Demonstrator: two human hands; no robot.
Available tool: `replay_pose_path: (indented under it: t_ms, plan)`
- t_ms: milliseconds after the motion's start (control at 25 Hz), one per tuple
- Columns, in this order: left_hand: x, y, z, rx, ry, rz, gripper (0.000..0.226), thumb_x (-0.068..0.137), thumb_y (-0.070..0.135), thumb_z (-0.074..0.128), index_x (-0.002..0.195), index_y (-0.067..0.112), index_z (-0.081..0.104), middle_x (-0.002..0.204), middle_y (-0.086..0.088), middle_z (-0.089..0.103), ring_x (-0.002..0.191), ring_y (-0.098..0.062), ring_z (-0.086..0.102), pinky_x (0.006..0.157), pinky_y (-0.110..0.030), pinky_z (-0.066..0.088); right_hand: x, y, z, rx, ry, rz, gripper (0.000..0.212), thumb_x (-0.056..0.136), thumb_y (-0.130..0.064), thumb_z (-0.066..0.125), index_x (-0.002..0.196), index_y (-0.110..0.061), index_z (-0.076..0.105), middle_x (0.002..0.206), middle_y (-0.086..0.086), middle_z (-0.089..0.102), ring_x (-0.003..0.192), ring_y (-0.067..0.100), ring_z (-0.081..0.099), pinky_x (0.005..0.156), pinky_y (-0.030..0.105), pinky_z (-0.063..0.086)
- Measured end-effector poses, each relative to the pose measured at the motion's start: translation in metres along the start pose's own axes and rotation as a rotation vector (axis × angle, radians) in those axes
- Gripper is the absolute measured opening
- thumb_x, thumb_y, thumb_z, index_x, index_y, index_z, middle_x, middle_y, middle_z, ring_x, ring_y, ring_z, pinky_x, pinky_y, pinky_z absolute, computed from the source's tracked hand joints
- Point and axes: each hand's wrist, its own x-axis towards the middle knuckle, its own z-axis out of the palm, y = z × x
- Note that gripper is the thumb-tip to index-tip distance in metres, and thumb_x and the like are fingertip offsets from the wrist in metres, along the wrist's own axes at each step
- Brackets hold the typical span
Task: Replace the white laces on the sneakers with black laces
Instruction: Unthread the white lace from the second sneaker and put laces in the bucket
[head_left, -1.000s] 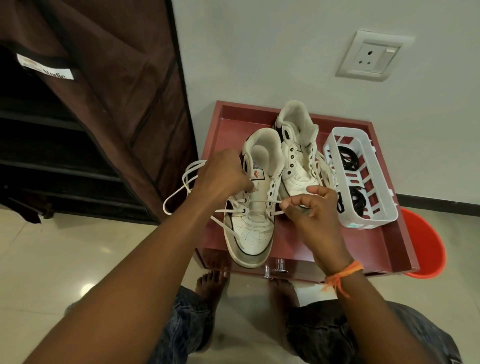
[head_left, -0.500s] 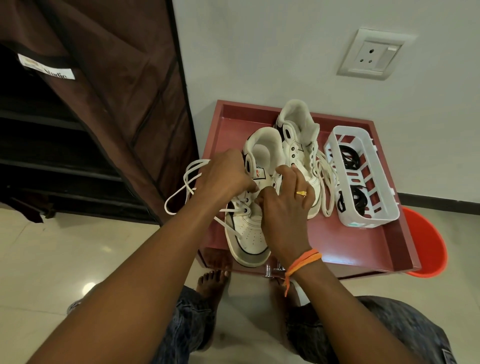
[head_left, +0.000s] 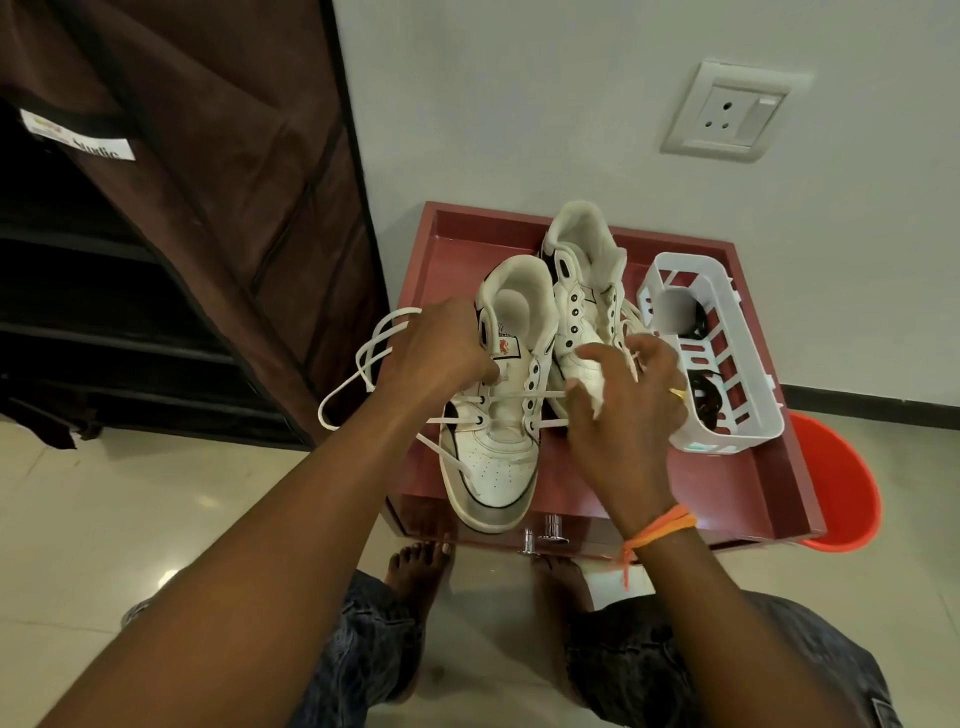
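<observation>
Right hand (head_left: 628, 410) sits at the near sneaker's (head_left: 498, 410) right eyelet row, fingers curled, pinching the white lace (head_left: 545, 395) where it exits an eyelet; gold ring on one finger, orange thread band (head_left: 657, 530) on the wrist. Left hand (head_left: 441, 358) is on the shoe's left side at the tongue, fingers closed around slack lace, with loose loops (head_left: 363, 364) hanging off to its left past the tray edge. Near sneaker is part-unlaced: upper eyelets bare, two lace runs crossing the lower eyelets, toe overhanging the front rim of the red-brown tray (head_left: 727, 499). Bare feet and dark patterned trousers below the tray. Second sneaker (head_left: 582, 280) stands just beside and behind the first, touching it, white lace in place. White slotted plastic basket (head_left: 727, 431) is on the tray's right side, black laces (head_left: 706, 400) coiled inside. Orange tub (head_left: 841, 488) is on the floor past the tray's right edge. Brown fabric wardrobe (head_left: 208, 156) far left, wall socket (head_left: 727, 117) above.
</observation>
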Motion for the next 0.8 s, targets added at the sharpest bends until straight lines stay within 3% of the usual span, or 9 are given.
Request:
replay_pose_path:
  t_ms: [80, 200, 320, 440, 520, 680, 800]
  plan:
    - [0.000, 0.000, 0.000, 0.006, -0.007, 0.006, 0.039, 0.064, 0.023, 0.089, 0.058, 0.018, 0.051, 0.058, 0.002, 0.058, 0.058, -0.020, 0.060, 0.055, -0.029, 0.043, -0.005, -0.017, 0.014, -0.106, -0.068, -0.164, 0.026, 0.077, -0.019, 0.069, 0.101, -0.027, 0.066, 0.138, 0.014, 0.040, 0.128, 0.036, 0.033, 0.095, 0.054, 0.032]
    - [0.001, -0.001, 0.000, 0.015, -0.001, 0.008, 0.037, 0.064, 0.023, 0.089, 0.056, 0.019, 0.053, 0.058, 0.002, 0.059, 0.059, -0.021, 0.062, 0.054, -0.028, 0.042, -0.008, -0.030, 0.029, -0.158, -0.128, -0.154, 0.018, 0.071, -0.010, 0.075, 0.081, -0.023, 0.067, 0.136, 0.015, 0.045, 0.127, 0.038, 0.035, 0.093, 0.053, 0.030]
    - [0.001, 0.001, 0.000, 0.012, -0.009, -0.005, 0.036, 0.064, 0.025, 0.089, 0.058, 0.018, 0.054, 0.060, 0.001, 0.061, 0.059, -0.020, 0.063, 0.054, -0.029, 0.043, -0.006, -0.027, 0.027, -0.170, -0.062, -0.156, 0.022, 0.069, -0.004, 0.074, 0.077, -0.021, 0.063, 0.132, 0.013, 0.048, 0.125, 0.034, 0.033, 0.093, 0.051, 0.029]
    - [0.000, 0.002, 0.000, 0.017, -0.005, -0.014, 0.037, 0.065, 0.025, 0.089, 0.058, 0.019, 0.053, 0.059, 0.003, 0.060, 0.056, -0.017, 0.060, 0.052, -0.026, 0.040, -0.011, -0.026, 0.025, -0.226, -0.094, -0.231, 0.003, 0.080, -0.024, 0.068, 0.083, -0.024, 0.066, 0.144, 0.014, 0.039, 0.134, 0.036, 0.025, 0.098, 0.056, 0.027]
    - [0.000, 0.003, 0.000, 0.022, 0.001, -0.009, 0.038, 0.066, 0.023, 0.087, 0.056, 0.019, 0.051, 0.057, 0.003, 0.057, 0.053, -0.016, 0.058, 0.049, -0.025, 0.037, -0.013, -0.027, 0.031, -0.265, -0.143, -0.232, 0.005, 0.082, -0.027, 0.065, 0.085, -0.024, 0.068, 0.149, 0.015, 0.033, 0.138, 0.037, 0.021, 0.099, 0.059, 0.026]
    - [-0.002, 0.004, -0.001, 0.009, -0.002, -0.017, 0.040, 0.066, 0.021, 0.087, 0.054, 0.018, 0.049, 0.053, 0.003, 0.054, 0.050, -0.016, 0.054, 0.049, -0.026, 0.036, -0.010, -0.030, 0.034, -0.175, -0.144, -0.210, 0.012, 0.074, -0.011, 0.073, 0.075, -0.019, 0.064, 0.142, 0.015, 0.039, 0.134, 0.036, 0.025, 0.096, 0.056, 0.027]
    - [-0.001, 0.003, -0.004, 0.007, -0.015, -0.014, 0.037, 0.065, 0.022, 0.089, 0.055, 0.017, 0.053, 0.057, 0.001, 0.060, 0.058, -0.021, 0.061, 0.056, -0.032, 0.048, -0.008, -0.014, 0.014, -0.021, -0.053, -0.075, 0.013, 0.076, -0.012, 0.074, 0.075, -0.022, 0.066, 0.131, 0.010, 0.042, 0.128, 0.036, 0.035, 0.094, 0.053, 0.032]
